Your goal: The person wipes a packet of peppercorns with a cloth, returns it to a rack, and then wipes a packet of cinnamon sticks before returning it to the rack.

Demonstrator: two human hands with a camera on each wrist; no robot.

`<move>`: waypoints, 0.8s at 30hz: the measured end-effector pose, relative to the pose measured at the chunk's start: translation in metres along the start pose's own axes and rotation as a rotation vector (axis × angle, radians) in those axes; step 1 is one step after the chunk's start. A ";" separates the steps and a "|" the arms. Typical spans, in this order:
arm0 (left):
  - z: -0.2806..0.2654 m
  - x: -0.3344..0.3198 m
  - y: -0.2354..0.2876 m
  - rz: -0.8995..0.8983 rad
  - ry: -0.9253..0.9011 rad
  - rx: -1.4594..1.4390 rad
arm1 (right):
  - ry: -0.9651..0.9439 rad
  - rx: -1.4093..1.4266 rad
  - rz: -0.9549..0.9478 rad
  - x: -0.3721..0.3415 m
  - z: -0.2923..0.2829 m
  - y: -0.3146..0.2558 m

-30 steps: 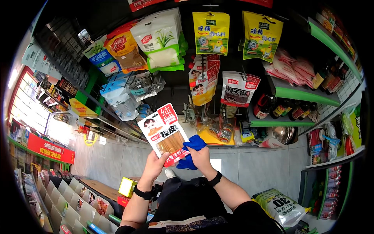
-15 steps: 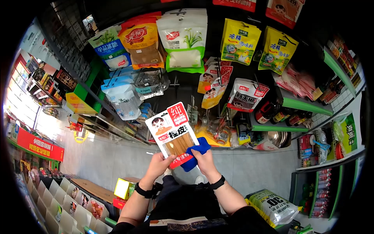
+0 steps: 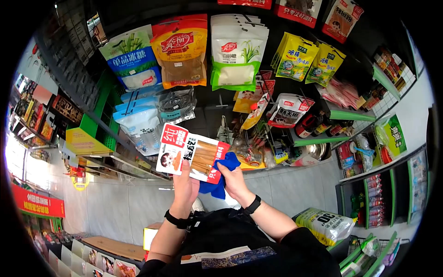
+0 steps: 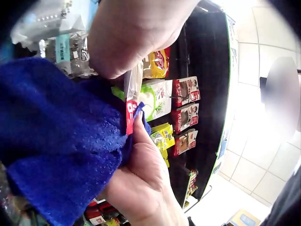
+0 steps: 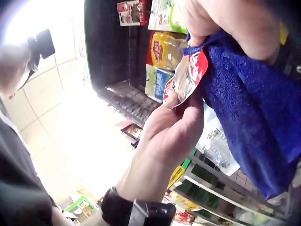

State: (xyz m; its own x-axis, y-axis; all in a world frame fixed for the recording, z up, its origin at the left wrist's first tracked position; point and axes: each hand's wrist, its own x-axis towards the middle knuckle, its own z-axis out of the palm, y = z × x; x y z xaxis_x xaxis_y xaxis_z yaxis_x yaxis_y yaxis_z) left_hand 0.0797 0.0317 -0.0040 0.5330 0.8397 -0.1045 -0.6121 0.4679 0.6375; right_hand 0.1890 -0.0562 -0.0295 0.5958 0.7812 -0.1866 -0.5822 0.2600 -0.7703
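A flat white-and-red packet of cinnamon bark point(image 3: 200, 158), with a clear window showing brown sticks, lies tilted sideways between both hands. My left hand point(image 3: 185, 190) grips its lower edge, thumb on the front. With my right hand point(image 3: 234, 183) I hold a blue cloth point(image 3: 213, 189) against the packet's red end, thumb on top. In the left wrist view the cloth point(image 4: 66, 136) hangs in loose folds beside the right hand point(image 4: 146, 179). The right wrist view shows the left hand point(image 5: 171, 134) pinching the packet point(image 5: 188, 77), seen nearly edge-on.
Ahead, a dark rack holds hanging bags of white sugar point(image 3: 237, 55), rock sugar point(image 3: 134, 60) and yellow seasoning point(image 3: 295, 57). Bottles point(image 3: 323, 127) stand on a green-edged shelf to the right. A large sack point(image 3: 325, 226) sits at the lower right, and divided bins point(image 3: 87, 258) at the lower left.
The packet has turned counterclockwise from mostly upright to lying sideways, and the left thumb now rests higher on its front. The head view has shifted, moving the rack's bags within it.
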 end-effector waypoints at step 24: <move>-0.011 0.068 0.078 0.047 -0.253 0.018 | 0.136 -0.650 -0.464 0.036 0.028 0.045</move>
State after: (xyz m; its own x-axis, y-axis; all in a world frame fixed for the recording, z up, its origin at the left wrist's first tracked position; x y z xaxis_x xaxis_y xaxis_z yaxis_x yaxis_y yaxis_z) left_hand 0.0620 0.1277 0.0303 0.6346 0.7636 0.1190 -0.6306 0.4227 0.6509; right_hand 0.1689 -0.0003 -0.0541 0.7840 0.5882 0.1986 0.1537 0.1260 -0.9800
